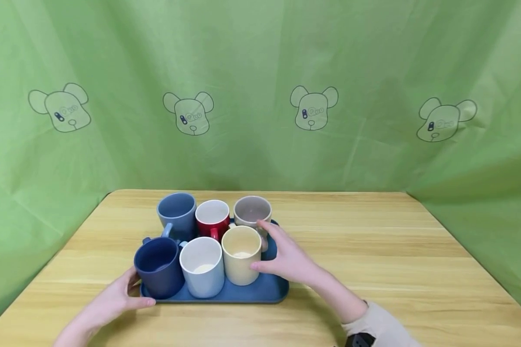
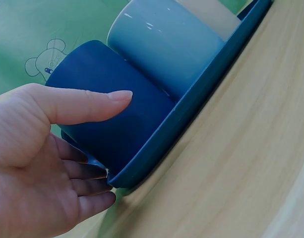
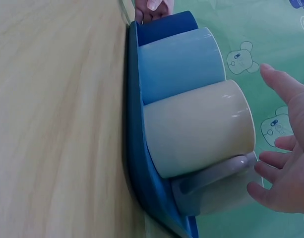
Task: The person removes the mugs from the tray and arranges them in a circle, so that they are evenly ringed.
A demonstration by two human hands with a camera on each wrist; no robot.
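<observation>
A blue tray (image 1: 267, 289) carries several mugs in two rows. In its front row stand a navy mug (image 1: 160, 274), a light blue mug (image 1: 203, 279) and a cream mug (image 1: 242, 270). Behind them are a blue mug (image 1: 182, 222), a red mug (image 1: 212, 227) with a white inside and a grey mug (image 1: 243, 214). My left hand (image 1: 113, 301) is at the tray's left end, thumb extended in front of the navy mug (image 2: 102, 94), fingers beside the tray's corner. Thumb and fingers spread, my right hand (image 1: 286, 253) hovers by the cream mug (image 3: 201, 129); contact cannot be told.
The tray lies on a light wooden table (image 1: 373, 250), towards its left side. Wood surface extends in front of the tray and to its right. A green curtain (image 1: 260, 159) printed with bear heads hangs behind and at both sides.
</observation>
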